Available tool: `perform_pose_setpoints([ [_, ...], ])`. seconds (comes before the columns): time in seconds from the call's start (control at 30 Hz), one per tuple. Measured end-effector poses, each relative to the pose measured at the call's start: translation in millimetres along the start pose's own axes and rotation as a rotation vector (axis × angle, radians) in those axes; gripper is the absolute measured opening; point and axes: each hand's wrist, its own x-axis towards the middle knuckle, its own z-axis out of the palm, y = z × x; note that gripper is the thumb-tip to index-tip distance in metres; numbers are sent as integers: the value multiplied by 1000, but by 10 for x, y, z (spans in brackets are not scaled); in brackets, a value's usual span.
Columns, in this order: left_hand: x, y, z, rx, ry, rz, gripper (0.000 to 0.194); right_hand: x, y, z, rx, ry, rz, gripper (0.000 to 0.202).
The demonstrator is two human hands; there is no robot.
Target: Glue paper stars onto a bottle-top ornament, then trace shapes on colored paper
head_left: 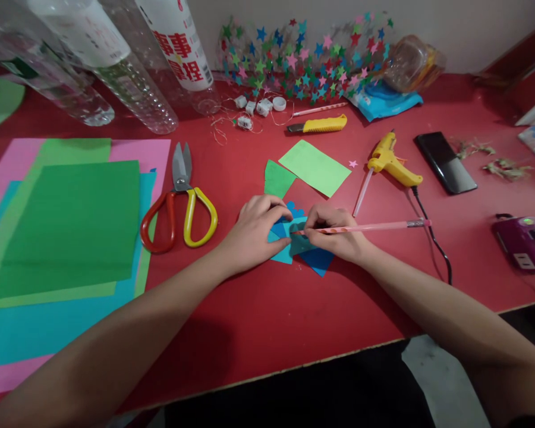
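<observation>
1. Red tabletop (249, 333) stretches before you to a grey wall (468, 35).
2. Central on it, a light-blue paper piece (299, 244) lies between your hands, overlapping a darker blue paper piece (320, 261).
3. Your left hand (263, 229), at the paper's 9 o'clock, rests on it, thumb and fingers spread, gripping nothing.
4. Your right hand (339, 238), at 3 o'clock, is closed round a slim pink patterned pencil (377, 227), its tip over the paper.
5. Just beyond, at 12 o'clock, lies a pale-green paper rectangle (314, 168).
6. At 10 o'clock you have metal scissors with red and yellow handles (182, 185); at 2, a yellow glue gun (390, 163) with a black phone (446, 163) past it.
7. Farther, at 12, lies a yellow-handled box cutter (324, 124), with clear plastic dotted with coloured stars (303, 59) behind.
8. Far at 11 stands a clear plastic bottle with red lettering (182, 53).
</observation>
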Motion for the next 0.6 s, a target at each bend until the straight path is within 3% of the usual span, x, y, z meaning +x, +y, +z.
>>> perform_pose_setpoints([
  [0.23, 0, 11, -7, 0, -6, -6, 30, -5, -9, 4, -28, -17, 5, 8],
  [0.6, 4, 9, -8, -2, -15, -9, 32, 17, 40, 68, 15, 100, 7, 11],
])
